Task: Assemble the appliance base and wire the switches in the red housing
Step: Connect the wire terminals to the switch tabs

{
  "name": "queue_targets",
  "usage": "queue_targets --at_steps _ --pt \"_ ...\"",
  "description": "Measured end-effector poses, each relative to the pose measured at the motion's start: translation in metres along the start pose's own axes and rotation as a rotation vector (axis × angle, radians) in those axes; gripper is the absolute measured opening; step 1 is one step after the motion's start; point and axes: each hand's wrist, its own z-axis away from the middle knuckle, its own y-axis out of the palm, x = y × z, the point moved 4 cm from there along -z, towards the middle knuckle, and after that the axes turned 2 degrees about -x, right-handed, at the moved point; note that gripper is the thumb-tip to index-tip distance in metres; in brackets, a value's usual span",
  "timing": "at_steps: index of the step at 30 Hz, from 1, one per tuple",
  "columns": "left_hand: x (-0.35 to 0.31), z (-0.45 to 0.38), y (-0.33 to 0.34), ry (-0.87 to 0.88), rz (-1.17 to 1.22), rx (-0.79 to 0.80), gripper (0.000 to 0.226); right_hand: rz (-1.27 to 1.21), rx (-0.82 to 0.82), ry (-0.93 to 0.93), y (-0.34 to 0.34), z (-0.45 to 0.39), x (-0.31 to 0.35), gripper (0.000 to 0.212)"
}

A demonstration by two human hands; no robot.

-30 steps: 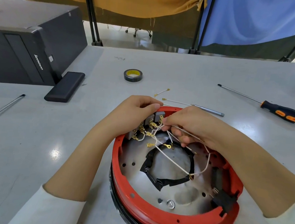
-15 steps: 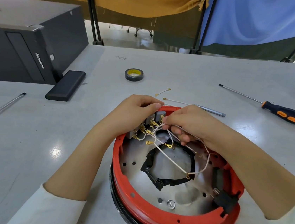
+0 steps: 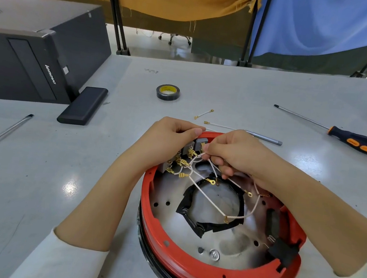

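In the head view, a red housing (image 3: 203,276) was seen on the grey tabletop (image 3: 229,87), near its front edge, seated on a black ring with a metal plate inside. Grey switches (image 3: 196,145) with brass terminals were mounted at the housing's far rim. The left hand (image 3: 171,137) was curled over that rim beside the switches, its fingertips (image 3: 196,131) bent onto the rim's top; whether anything was clamped in its grip could not be told. The right hand (image 3: 233,153) was held just beside it, its grip closed on white wires (image 3: 205,198) pinched close to a switch terminal. From there the wires were draped across the plate's black-edged central opening, their ring lugs hanging free.

Beyond the housing, two short loose leads (image 3: 203,113) and a thin metal rod (image 3: 262,137) were laid on the tabletop. A roll of tape (image 3: 168,92) was set farther back. An orange-and-black screwdriver (image 3: 338,134) was placed well to the right. At the left, a black computer case (image 3: 34,53), a flat black block (image 3: 83,105) and another metal rod (image 3: 2,134) were seen.
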Motion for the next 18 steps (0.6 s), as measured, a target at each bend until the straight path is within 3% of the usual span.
queue_targets --at_steps 12,18 --pt "-0.0001 0.0010 -0.0005 0.020 -0.007 -0.001 0.014 -0.002 -0.037 -0.001 -0.0012 -0.0037 -0.0023 0.022" --pt "-0.0015 0.0019 -0.0003 0.014 0.022 0.008 0.020 0.304 -0.160 -0.080 -0.0036 0.0016 0.0011 0.030"
